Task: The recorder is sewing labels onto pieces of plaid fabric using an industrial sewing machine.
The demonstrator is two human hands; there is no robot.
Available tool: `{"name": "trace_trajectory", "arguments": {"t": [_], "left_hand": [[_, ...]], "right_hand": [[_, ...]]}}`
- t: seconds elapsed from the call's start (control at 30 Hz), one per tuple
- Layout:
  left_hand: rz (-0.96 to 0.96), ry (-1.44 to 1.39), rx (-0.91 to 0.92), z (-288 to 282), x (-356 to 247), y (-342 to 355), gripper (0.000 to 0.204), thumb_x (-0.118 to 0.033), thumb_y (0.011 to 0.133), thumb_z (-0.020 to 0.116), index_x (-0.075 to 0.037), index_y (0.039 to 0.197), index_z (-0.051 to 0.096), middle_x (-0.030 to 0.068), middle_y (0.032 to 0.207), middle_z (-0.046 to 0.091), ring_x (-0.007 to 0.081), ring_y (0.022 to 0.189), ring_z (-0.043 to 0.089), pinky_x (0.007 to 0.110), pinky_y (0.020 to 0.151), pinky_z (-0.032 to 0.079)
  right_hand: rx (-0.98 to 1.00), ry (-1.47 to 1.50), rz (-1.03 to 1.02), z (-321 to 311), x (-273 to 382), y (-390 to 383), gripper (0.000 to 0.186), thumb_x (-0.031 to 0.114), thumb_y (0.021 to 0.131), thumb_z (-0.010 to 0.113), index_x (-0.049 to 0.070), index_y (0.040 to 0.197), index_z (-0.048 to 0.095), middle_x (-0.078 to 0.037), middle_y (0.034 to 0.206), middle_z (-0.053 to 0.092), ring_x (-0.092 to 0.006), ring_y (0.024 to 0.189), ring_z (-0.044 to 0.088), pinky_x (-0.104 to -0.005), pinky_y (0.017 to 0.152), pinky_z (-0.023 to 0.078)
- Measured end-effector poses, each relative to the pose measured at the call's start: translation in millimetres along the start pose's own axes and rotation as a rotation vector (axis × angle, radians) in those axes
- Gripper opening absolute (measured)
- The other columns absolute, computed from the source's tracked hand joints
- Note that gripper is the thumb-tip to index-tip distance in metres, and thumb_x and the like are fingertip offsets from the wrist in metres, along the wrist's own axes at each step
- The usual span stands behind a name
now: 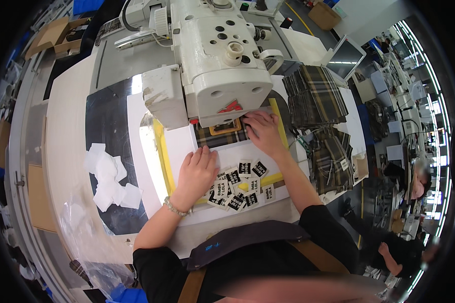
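A piece of dark plaid fabric (207, 139) lies on the white work plate (177, 146) beneath the head of a large white sewing machine (232, 91). An orange-brown frame (226, 128) rests over the fabric under that head. My left hand (201, 169) lies flat at the fabric's near left edge, fingers stretched forward and holding nothing. Spread over the fabric's right end is my right hand (264, 130), its fingertips close to the frame and partly in the machine's shadow. Several small black and white woven labels (237, 189) are heaped just right of my left hand.
Stacks of folded plaid fabric (316, 96) and more plaid pieces (331, 159) stand on the right. White paper-like pieces (106, 174) lie on a dark panel at left, near clear plastic film (86, 237). Yellow strips (164, 156) border the plate. A co-worker (397, 255) is at lower right.
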State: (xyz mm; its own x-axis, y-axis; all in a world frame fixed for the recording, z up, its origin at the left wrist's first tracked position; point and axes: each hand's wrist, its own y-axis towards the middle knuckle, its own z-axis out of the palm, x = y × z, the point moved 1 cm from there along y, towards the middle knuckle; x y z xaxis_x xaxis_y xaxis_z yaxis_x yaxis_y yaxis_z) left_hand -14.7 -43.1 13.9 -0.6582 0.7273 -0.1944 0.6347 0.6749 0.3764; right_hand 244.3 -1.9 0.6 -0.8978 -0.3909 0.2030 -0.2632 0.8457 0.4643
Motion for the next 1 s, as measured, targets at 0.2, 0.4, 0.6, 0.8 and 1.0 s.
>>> {"name": "trace_trajectory", "arguments": {"t": [0.2, 0.4, 0.6, 0.8, 1.0], "left_hand": [[-0.011, -0.006, 0.023, 0, 1, -2, 0.047, -0.022, 0.078, 0.07, -0.002, 0.119, 0.06, 0.0169, 0.122, 0.06, 0.0288, 0.109, 0.057, 0.04, 0.094, 0.044], [-0.043, -0.025, 0.029, -2, 2, 1, 0.048, -0.024, 0.079, 0.07, -0.003, 0.121, 0.06, 0.0172, 0.125, 0.058, 0.0298, 0.114, 0.054, 0.042, 0.098, 0.042], [-0.139, 0.035, -0.032, 7, 24, 12, 0.048, -0.036, 0.086, 0.064, -0.006, 0.123, 0.06, 0.0197, 0.132, 0.052, 0.0327, 0.128, 0.044, 0.047, 0.108, 0.032], [-0.293, 0.024, 0.012, 15, 37, 25, 0.058, -0.046, 0.086, 0.061, -0.012, 0.132, 0.055, 0.0215, 0.138, 0.044, 0.0365, 0.132, 0.036, 0.052, 0.112, 0.021], [-0.383, 0.093, -0.014, 22, 41, 33, 0.061, -0.047, 0.086, 0.061, -0.007, 0.131, 0.054, 0.0199, 0.134, 0.047, 0.0358, 0.127, 0.039, 0.052, 0.112, 0.019]], "right_hand": [[0.034, 0.103, 0.04, 2, 0, 1, 0.024, 0.01, 0.078, 0.067, 0.014, 0.101, 0.067, 0.002, 0.113, 0.068, -0.0194, 0.107, 0.057, -0.0388, 0.09, 0.034], [0.057, 0.11, 0.035, 2, -5, 1, 0.021, 0.013, 0.081, 0.065, 0.014, 0.102, 0.066, 0.003, 0.121, 0.066, -0.0184, 0.109, 0.055, -0.0388, 0.091, 0.034], [0.061, 0.175, 0.047, -3, -2, 4, 0.022, 0.009, 0.078, 0.067, 0.012, 0.101, 0.068, 0.001, 0.119, 0.068, -0.0207, 0.106, 0.057, -0.0387, 0.093, 0.034], [0.041, 0.183, 0.035, 0, -4, 2, 0.02, 0.012, 0.081, 0.066, 0.012, 0.101, 0.068, 0.002, 0.121, 0.066, -0.0193, 0.109, 0.055, -0.0401, 0.094, 0.034], [0.003, 0.12, -0.004, 0, -3, 0, 0.02, 0.013, 0.081, 0.066, 0.012, 0.1, 0.068, 0.0, 0.12, 0.065, -0.0198, 0.109, 0.055, -0.0405, 0.094, 0.035]]}}
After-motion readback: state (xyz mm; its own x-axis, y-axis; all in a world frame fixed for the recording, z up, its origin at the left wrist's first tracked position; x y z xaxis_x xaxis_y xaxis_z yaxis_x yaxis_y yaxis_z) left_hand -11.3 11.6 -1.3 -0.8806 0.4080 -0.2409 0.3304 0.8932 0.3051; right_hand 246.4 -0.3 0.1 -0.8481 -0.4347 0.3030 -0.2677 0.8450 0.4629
